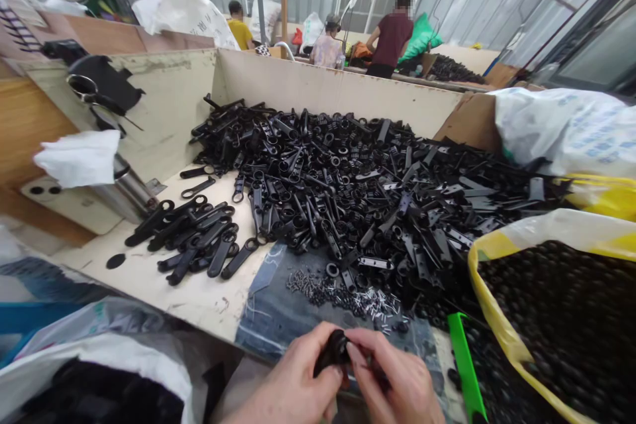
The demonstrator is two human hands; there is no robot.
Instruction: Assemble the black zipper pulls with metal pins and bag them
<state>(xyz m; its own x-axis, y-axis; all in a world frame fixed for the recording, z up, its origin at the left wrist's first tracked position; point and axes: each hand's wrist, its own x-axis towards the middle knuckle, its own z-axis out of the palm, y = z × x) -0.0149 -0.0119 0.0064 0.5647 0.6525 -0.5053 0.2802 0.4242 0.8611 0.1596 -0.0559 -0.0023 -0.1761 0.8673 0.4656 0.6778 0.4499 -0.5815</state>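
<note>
At the near edge of the work table, my left hand [293,377] is closed around a small black plastic part [331,350] with a rounded end. My right hand [397,381] meets it there, thumb and fingers pinched on the same part; whether they hold a smaller piece too is hidden. Just beyond my hands lies a denim cloth [271,324] bearing small silver pins [381,305] and tiny dark pieces [305,286]. A large heap of black plastic parts [318,172], many with ring ends, spreads behind it. To the left sits a smaller group of black ring-ended handles [199,232].
A yellow-rimmed bag [497,324] of black beads or rings stands at right, beside a green strip [466,368]. At lower left is a white bag [173,361] of black parts. A metal cylinder [126,189] leans at left. Several people [392,36] work beyond the back panel.
</note>
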